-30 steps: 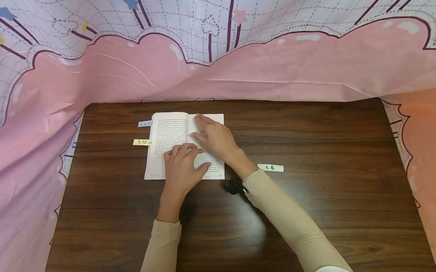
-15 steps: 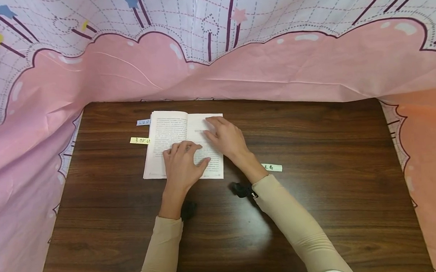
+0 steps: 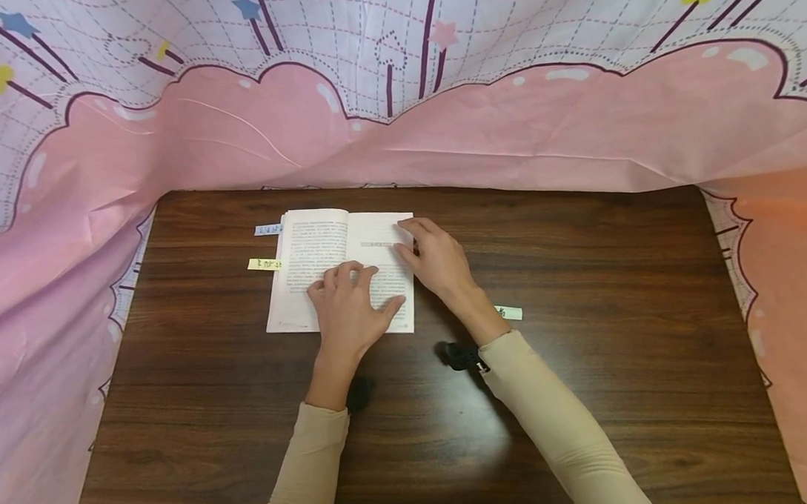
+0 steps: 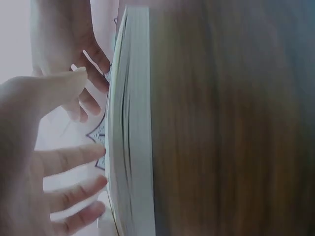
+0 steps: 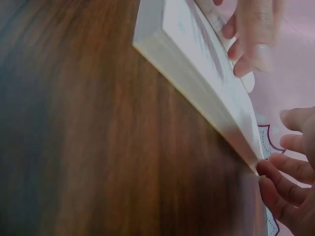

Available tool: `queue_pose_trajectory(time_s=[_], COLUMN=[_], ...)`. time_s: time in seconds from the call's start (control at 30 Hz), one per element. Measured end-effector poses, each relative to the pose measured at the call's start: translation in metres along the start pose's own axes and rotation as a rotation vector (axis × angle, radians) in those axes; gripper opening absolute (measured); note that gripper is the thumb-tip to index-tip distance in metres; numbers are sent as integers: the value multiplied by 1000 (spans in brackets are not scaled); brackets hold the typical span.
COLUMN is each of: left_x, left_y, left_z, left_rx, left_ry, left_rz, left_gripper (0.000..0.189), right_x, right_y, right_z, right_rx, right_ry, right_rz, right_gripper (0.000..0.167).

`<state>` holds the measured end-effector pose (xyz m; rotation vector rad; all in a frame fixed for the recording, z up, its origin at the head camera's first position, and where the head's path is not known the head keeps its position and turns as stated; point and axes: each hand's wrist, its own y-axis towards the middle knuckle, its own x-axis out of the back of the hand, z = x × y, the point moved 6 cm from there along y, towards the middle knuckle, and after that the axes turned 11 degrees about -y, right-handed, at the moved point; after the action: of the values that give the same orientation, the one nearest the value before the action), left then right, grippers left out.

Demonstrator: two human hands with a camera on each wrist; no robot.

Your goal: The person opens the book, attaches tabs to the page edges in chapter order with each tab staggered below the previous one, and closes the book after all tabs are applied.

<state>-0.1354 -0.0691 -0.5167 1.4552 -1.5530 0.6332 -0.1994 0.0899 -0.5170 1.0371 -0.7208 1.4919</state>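
An open book (image 3: 316,240) with printed pages lies on the dark wooden table. My left hand (image 3: 348,306) rests on it across the lower middle, fingers spread and slightly bent, fingertips on the pages. At the right page's outer edge is my right hand (image 3: 440,262), its fingertips right at the paper's border. In the right wrist view the fingers (image 5: 283,184) of that hand meet the book's far corner, with the left hand (image 5: 256,34) above the pages. The left wrist view shows the thick page block (image 4: 135,123) edge-on beside the left fingers.
A blue tab (image 3: 267,229) and a yellow tab (image 3: 264,264) with handwriting stick out at the book's left. A pale green label (image 3: 510,313) lies partly hidden by the right forearm. Pink patterned cloth (image 3: 440,147) surrounds the table (image 3: 612,289).
My right hand has slid rightward over the right page to its outer edge, uncovering a grey printed strip. The left hand has shifted slightly right on the book.
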Motion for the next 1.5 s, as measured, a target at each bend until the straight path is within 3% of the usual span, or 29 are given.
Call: queue_pose_trajectory(time_s=[0.2, 0.47, 0.77, 1.1, 1.3, 1.5], left_x=[-6, -11, -19, -29, -30, -31], left_y=[-1, -1, 2, 4, 6, 6], left_z=[-7, -10, -13, -22, -29, -31], left_rx=[51, 72, 115, 116, 100, 94], left_ry=[30, 42, 45, 55, -12, -19], left_rz=[7, -24, -11, 0, 0, -12], left_gripper=[72, 76, 80, 76, 61, 61], right_x=[-2, -1, -1, 0, 2, 4], right_y=[-5, -7, -11, -19, -23, -25], right_z=[-7, -12, -21, -27, -29, -32], right_rx=[-6, -1, -24, -42, -30, -37], right_ry=[23, 31, 65, 100, 155, 204], right_rz=[3, -15, -20, -15, -25, -40], right_gripper=[42, 42, 40, 36, 34, 32])
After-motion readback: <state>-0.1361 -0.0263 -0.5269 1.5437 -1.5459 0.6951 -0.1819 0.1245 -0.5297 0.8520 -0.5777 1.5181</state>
